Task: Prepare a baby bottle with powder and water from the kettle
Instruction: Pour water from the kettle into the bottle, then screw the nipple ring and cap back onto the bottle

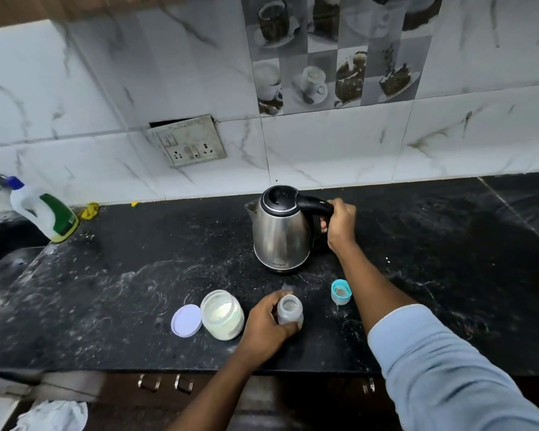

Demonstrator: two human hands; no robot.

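The open baby bottle (289, 312) stands upright on the black tabletop (137, 275) near its front edge. The left hand (265, 325) holds it from its 9 o'clock side, fingers (294, 329) curled round the body. At the bottle's 9 o'clock, just beyond the hand, is an open jar of white powder (222, 315), with its pale lid (186, 321) lying flat against the jar's 9 o'clock side. At the bottle's 2 o'clock lies the blue bottle cap (340, 292). At 12 o'clock stands a steel kettle (280, 231), lid closed, spout towards 9 o'clock; the right hand (341, 223) grips its black handle, fingers wrapped round it. Far off at 10 o'clock stands a white detergent jug (44, 213).
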